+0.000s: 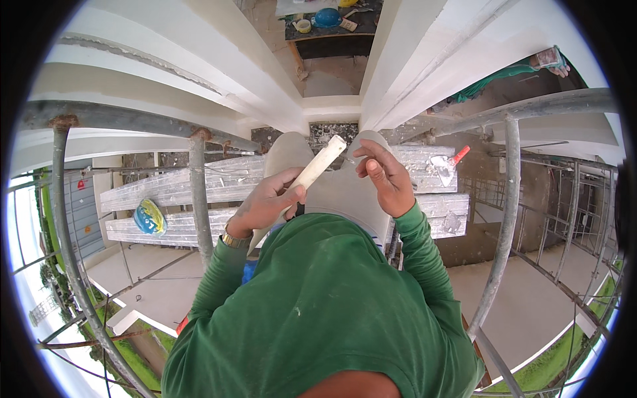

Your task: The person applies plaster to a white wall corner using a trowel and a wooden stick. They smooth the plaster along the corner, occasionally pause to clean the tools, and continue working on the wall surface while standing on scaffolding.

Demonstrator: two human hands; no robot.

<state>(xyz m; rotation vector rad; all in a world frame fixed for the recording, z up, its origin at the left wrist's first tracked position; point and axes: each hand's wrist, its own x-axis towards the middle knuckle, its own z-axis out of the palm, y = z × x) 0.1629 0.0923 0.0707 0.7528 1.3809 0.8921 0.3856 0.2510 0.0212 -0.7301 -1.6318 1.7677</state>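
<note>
My left hand (269, 202) is closed around the lower end of an off-white, narrow bar (322, 161). The bar slants up to the right above my knees, and a small dark mark shows near its far end; its exact kind is unclear. My right hand (387, 176) is raised just right of the bar's tip and apart from it. Its fingers are loosely bent and spread, with nothing visible in them. To the right, a red-handled trowel (458, 156) with white paste around its blade lies on a splattered plank (434, 205).
Scaffold pipes (512, 186) stand on both sides of me. A blue and yellow container (150, 217) sits on the left planks (192, 227). Beyond, a dark table (361, 28) bears a blue helmet (326, 18). Another person's hand (559, 69) shows at upper right.
</note>
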